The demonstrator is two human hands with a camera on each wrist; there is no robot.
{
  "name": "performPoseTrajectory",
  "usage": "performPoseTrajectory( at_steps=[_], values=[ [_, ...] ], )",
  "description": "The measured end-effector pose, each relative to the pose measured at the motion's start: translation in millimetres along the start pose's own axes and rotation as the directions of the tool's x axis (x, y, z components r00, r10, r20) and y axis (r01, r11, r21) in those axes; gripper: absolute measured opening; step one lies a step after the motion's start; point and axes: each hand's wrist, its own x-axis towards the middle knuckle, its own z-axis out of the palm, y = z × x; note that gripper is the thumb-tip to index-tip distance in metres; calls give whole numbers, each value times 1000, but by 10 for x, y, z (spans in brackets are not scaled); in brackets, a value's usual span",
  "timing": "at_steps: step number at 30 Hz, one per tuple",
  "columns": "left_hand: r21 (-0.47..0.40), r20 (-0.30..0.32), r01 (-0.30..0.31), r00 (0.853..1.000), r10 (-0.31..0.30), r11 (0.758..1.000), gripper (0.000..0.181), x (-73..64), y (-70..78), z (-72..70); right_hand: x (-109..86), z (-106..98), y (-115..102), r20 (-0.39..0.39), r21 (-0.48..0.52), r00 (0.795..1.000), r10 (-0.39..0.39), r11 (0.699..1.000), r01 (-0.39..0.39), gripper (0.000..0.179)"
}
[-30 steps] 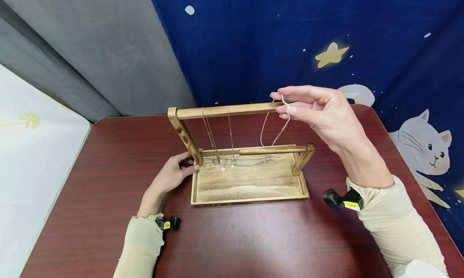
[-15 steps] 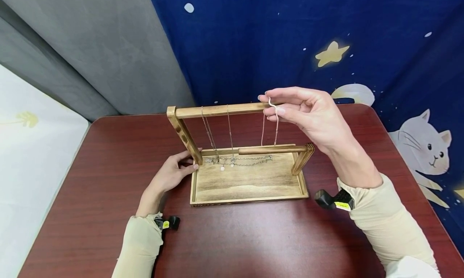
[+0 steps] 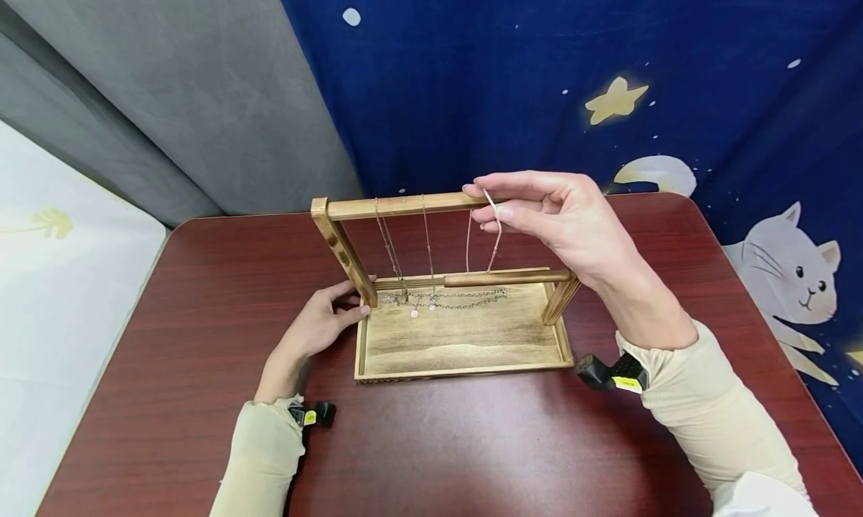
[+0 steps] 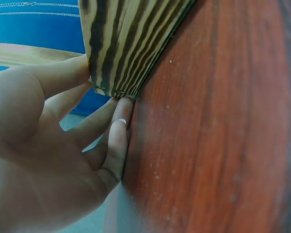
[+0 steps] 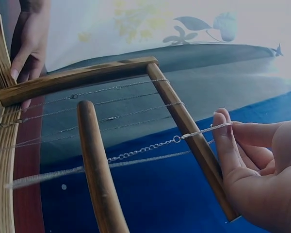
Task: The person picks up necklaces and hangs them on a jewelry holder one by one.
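Note:
A wooden necklace stand (image 3: 465, 348), with a shallow tray, a high top bar (image 3: 353, 209) and a shorter low bar (image 3: 499, 279), stands on the table. My left hand (image 3: 318, 324) holds it at the left end, thumb and fingers on either side of the wood, seen closer in the left wrist view. Between thumb and fingertips my right hand (image 3: 573, 221) pinches a silver chain necklace (image 5: 199, 132). That necklace passes over the top bar and hangs down on both sides of it. More thin necklaces (image 3: 428, 236) hang from the bar further left, their lower ends over the tray.
The dark red table (image 3: 202, 292) extends around the stand. Behind it hang a grey curtain (image 3: 202, 90) and a blue curtain (image 3: 458, 75) with a star and a cat. A black camera (image 3: 610, 373) sits on the right wrist.
My right hand has moved left along the top bar with the pinched necklace, closer to the other hanging necklaces. My left hand and the stand have stayed in place.

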Motion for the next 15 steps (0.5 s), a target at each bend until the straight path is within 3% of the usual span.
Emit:
performPoseTrajectory(
  at_steps=[7,15],
  values=[
    [1,4,4,1000,-4,1000,49,7,-10,-11,-26,22,23,12,-31,999,34,999,-34,34],
    [21,-1,-1,1000,1,1000,50,1,-29,-11,-56,33,71,70,42,997,21,999,-24,34]
  ],
)
